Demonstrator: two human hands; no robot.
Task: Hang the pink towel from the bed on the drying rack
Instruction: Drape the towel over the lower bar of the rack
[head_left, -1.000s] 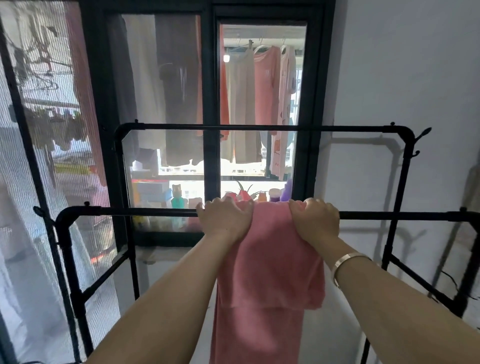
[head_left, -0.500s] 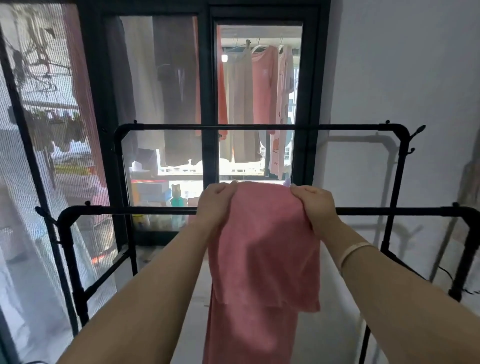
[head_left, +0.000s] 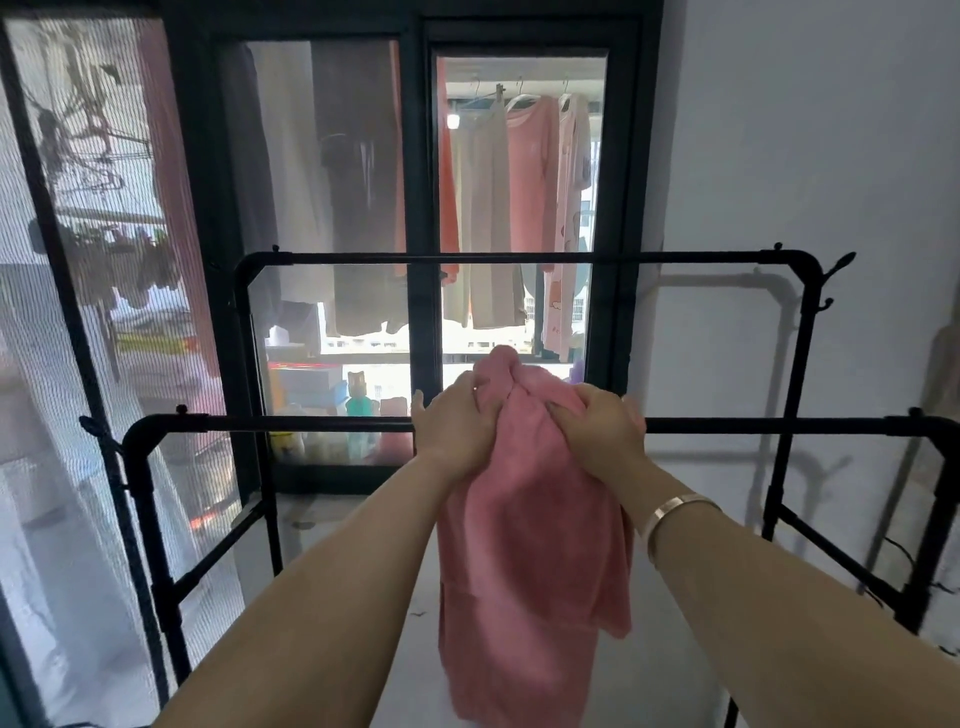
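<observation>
The pink towel (head_left: 530, 561) hangs bunched in front of the near bar of the black drying rack (head_left: 291, 423), its top gathered into a peak above the bar. My left hand (head_left: 454, 431) grips the towel's upper left side. My right hand (head_left: 597, 431), with a bracelet on the wrist, grips the upper right side. Both hands sit close together at bar height, and the bar is hidden behind them. The towel's long end drops well below the bar on my side.
The rack's far bar (head_left: 519, 257) runs higher, in front of a black-framed window (head_left: 421, 208). Clothes hang outside the glass and bottles stand on the sill. A mesh screen (head_left: 78, 312) is at the left, a white wall (head_left: 805, 156) at the right.
The hands lifted the towel's top edge off the near bar, then drew together, so the spread top is now bunched into a peak above the bar.
</observation>
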